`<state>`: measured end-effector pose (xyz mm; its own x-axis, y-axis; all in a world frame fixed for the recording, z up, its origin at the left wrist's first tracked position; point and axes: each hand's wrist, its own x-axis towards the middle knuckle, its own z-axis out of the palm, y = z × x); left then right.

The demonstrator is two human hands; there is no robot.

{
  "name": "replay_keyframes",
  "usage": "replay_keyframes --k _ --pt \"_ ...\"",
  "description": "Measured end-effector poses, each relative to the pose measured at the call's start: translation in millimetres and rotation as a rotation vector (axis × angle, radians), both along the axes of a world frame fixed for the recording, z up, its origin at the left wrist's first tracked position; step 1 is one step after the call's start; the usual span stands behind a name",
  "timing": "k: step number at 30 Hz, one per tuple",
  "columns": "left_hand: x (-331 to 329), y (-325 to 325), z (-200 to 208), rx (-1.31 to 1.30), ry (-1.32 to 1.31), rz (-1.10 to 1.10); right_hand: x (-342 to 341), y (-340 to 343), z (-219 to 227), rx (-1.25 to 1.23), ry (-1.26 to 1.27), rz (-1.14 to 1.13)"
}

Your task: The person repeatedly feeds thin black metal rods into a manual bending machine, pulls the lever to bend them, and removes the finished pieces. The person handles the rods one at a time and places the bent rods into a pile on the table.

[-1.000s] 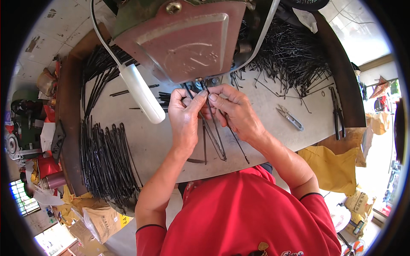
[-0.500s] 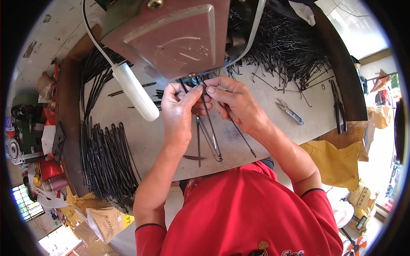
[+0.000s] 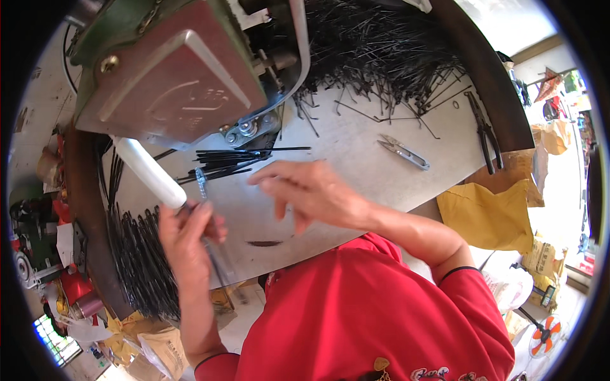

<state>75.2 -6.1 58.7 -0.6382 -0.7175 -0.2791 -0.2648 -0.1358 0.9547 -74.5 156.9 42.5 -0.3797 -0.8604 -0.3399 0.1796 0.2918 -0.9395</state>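
My left hand (image 3: 189, 236) is pinched around a thin black rod (image 3: 217, 263), which is smeared by motion and points down toward the table's front edge. This hand is beside the white tubular lamp (image 3: 149, 173) and over the right side of a neat bundle of black rods (image 3: 141, 260). My right hand (image 3: 318, 193) hovers over the middle of the table with fingers apart and nothing in them. Just beyond it, several black rods (image 3: 229, 160) lie below the reddish-brown and green machine head (image 3: 171, 95).
A big tangled heap of black rods (image 3: 381, 51) covers the back right of the table. Thread snips (image 3: 403, 151) and black-handled pliers (image 3: 483, 133) lie on the right. A yellow cloth (image 3: 486, 213) hangs past the right edge. A flat dark sliver (image 3: 264, 243) lies near the front.
My hands have parted from below the machine head. The left carried a rod left toward the bundle; the right let go and lowered. The view has shifted, so the machine appears farther left.
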Motion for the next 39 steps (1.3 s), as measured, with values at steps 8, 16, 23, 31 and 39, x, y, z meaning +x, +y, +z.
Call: replay_keyframes --k 8,16,23,31,39 --pt "79 -88 -4 -1.085 -0.514 -0.032 -94 57 -30 0.526 1.411 -0.195" --pt "15 -80 -55 -1.391 -0.366 -0.171 -97 40 -11 0.531 1.386 0.232" --pt "19 -84 -49 -1.446 -0.335 -0.284 -76 57 -22 0.249 1.208 -0.034" --pt "30 -75 -51 -1.378 -0.309 -0.213 -39 58 -25 0.213 0.442 -0.361" --pt "36 -72 -56 -1.417 -0.303 -0.033 -26 48 -14 0.147 0.446 -0.316"
